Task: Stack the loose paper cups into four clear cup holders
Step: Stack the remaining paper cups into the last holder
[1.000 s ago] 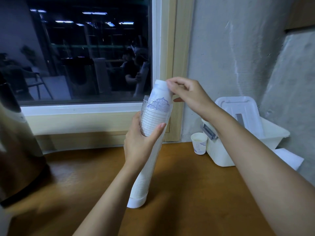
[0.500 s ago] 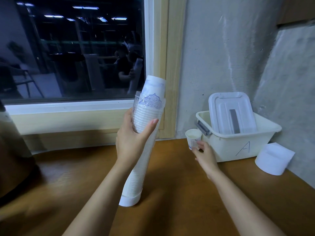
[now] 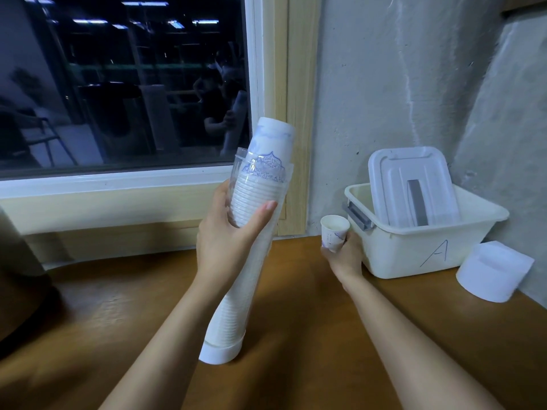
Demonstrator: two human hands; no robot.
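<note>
A brown wooden tabletop (image 3: 296, 306) runs beneath a dark window, with a cream plastic tub (image 3: 399, 255) marked "A" at far right. At centre, a tall clear plastic cup holder (image 3: 233, 315), packed with nested white paper cups, leans to the right, its white base on the table and the top cup poking above its rim. The left hand (image 3: 225, 241), forearm raised from the near edge, wraps thumb and fingers around the holder's upper part. The right hand (image 3: 344, 258), arm stretched far, curls its fingers round a small upright white paper cup (image 3: 334, 232) just beside the tub's left end.
</note>
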